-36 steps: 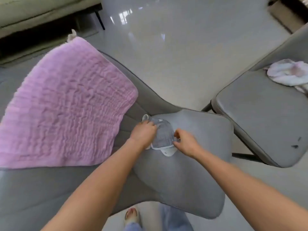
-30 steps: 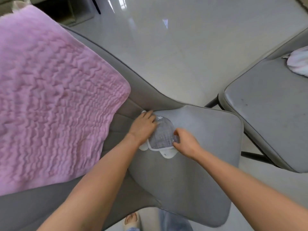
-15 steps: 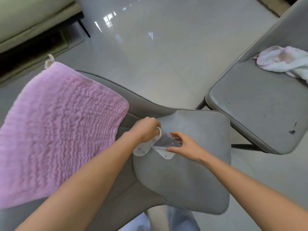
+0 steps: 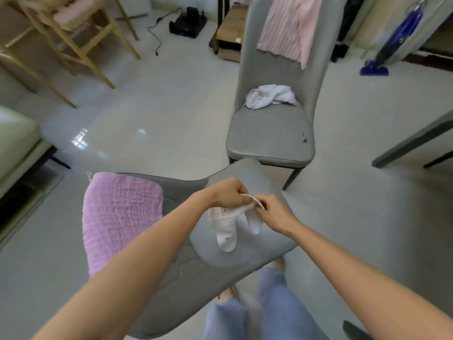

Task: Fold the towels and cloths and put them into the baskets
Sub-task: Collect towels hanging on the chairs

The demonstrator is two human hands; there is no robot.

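At the centre of the head view, the left hand (image 4: 224, 193) and right hand (image 4: 270, 212) both pinch the top edge of a small white bib (image 4: 226, 229), which hangs above the seat of the near grey chair (image 4: 220, 261). A purple towel (image 4: 117, 217) drapes that chair's back at lower left. On the far grey chair (image 4: 267, 136) in the upper right, a crumpled white-and-pink cloth (image 4: 270, 95) lies on the seat and a pink towel (image 4: 286, 25) hangs over the backrest.

Left grip (image 4: 226, 193), right grip (image 4: 270, 212) pinched, knuckles close.

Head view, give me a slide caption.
Both hands lift a small white cloth above a grey chair beside a purple towel.
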